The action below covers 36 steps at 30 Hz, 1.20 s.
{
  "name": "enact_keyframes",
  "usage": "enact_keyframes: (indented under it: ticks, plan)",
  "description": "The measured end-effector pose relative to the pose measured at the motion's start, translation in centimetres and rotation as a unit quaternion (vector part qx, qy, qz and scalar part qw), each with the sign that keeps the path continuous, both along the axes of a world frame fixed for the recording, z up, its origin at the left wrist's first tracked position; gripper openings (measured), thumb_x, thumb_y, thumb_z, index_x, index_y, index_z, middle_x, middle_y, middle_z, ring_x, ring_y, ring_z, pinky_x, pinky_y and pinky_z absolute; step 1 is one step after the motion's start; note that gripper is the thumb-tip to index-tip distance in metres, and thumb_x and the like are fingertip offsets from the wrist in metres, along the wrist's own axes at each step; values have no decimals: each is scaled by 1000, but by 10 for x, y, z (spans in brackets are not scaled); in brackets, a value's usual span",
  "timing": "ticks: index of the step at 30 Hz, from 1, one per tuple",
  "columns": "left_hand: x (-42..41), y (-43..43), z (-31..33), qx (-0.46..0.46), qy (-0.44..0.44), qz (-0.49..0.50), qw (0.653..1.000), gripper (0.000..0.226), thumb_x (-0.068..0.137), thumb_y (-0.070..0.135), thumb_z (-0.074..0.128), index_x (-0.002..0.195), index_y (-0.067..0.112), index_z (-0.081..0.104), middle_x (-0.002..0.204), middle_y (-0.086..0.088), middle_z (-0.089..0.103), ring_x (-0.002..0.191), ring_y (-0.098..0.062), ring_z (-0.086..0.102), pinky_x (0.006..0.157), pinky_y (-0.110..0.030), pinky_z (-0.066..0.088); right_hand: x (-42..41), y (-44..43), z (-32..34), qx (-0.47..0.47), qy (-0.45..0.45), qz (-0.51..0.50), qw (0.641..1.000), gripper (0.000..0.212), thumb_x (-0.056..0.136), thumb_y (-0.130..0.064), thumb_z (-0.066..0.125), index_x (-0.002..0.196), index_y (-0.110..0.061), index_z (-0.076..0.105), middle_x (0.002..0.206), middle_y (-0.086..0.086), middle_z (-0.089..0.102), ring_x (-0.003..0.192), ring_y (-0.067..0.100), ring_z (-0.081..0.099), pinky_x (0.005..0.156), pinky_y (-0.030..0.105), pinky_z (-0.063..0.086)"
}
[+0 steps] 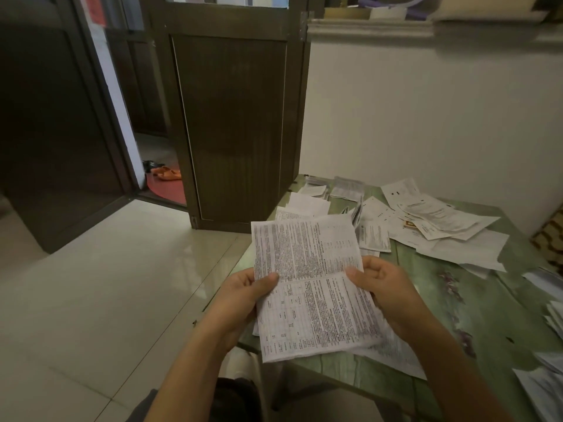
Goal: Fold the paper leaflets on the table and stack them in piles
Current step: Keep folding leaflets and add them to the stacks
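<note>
White printed paper, one leaflet (310, 284), is held up between both hands above the near left corner of the surface (457, 300). It is opened out flat, tilted a little, with one crease running across its middle and dense text and tables on the side that shows. The left hand (240, 300) pinches the left edge at the crease, thumb on the front and fingers curled behind. The right hand (387, 287) pinches the right edge at the same height, thumb on the front and fingers folded round the back.

Green and patterned, the surface carries many more papers. One flat sheet (393, 351) lies just under the held leaflet. At the far edge sit two small folded stacks (347, 188), side by side. To their right is a loose heap of unfolded sheets (441, 226), overlapping at all angles; their number cannot be told. More papers (545, 388) lie along the right edge, partly cut off by the frame.

Beyond the surface stands a dark panelled door (237, 126), open, next to a pale wall (426, 117). Pale tiled floor (91, 284) lies to the left. Through the doorway a pair of orange slippers (167, 173) rests by a red mat (169, 188).
</note>
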<state>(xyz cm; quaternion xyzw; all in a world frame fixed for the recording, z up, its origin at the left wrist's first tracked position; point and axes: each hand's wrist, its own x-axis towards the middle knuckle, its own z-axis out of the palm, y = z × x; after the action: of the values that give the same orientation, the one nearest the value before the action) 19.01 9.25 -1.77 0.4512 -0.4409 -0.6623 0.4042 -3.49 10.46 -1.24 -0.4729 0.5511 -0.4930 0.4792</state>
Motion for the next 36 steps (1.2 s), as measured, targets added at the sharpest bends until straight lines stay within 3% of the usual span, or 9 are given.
enact_keyframes:
  ticks: [7,15,18,22,25,27,29,32,36]
  plan:
    - [-3,-2,-3,-37,-61,-5,997,13,89,16,56,93,7,66,89,-7,74,83,-23,71,73,-33,58,-8,-16,-9,87,-32,159,983,43,74,-16,65,114,-5,58,104,16,70,95,34,68,77,40,57]
    - [-4,-6,0,-13,-64,-11,998,19,93,17,52,108,14,63,94,-6,73,87,-25,71,79,-41,57,-12,-21,-21,66,-63,132,987,35,77,-6,62,112,-6,61,106,16,69,98,32,67,85,45,54]
    - [-7,-5,2,-7,-57,13,998,20,95,11,46,99,13,65,89,-8,73,82,-25,70,71,-35,57,-17,-20,-24,49,-63,122,989,25,78,-6,63,103,-7,65,105,20,68,95,31,67,85,44,54]
    - [-5,-5,9,-2,-56,39,998,33,95,5,43,68,9,62,76,-8,72,65,-21,69,49,-24,54,-21,-18,-18,63,-102,172,978,16,83,1,57,85,0,72,109,14,69,80,26,71,53,27,57]
    - [1,-6,11,7,-40,37,999,36,94,0,39,62,5,54,68,-7,71,58,-20,69,41,-21,51,-25,-18,-16,44,-164,120,978,45,92,7,31,77,-2,73,100,16,71,83,31,69,58,30,58]
    - [4,-6,12,12,-35,3,999,39,94,0,39,59,6,55,69,-7,70,59,-21,68,41,-21,51,-26,-20,-12,16,-173,111,978,31,91,-8,37,93,-2,67,93,20,71,81,32,65,63,32,56]
    - [5,-5,12,6,-51,-45,998,48,92,-2,39,50,11,58,72,-7,68,64,-21,68,43,-22,52,-21,-20,-5,25,-138,166,976,35,87,-27,45,107,-3,62,97,20,70,78,28,66,62,28,55]
    - [-1,-4,10,5,-93,-94,991,48,92,-1,41,50,13,59,78,-6,68,70,-21,69,47,-20,52,-4,-19,3,95,47,293,950,26,90,-29,55,110,-14,64,99,5,72,83,18,69,68,22,54]
    - [-11,-8,9,33,-95,-62,993,21,93,11,47,80,7,64,82,-10,65,62,-17,68,54,-24,54,10,-21,6,117,160,343,918,10,86,-18,64,95,-14,68,94,1,74,87,16,70,76,22,54]
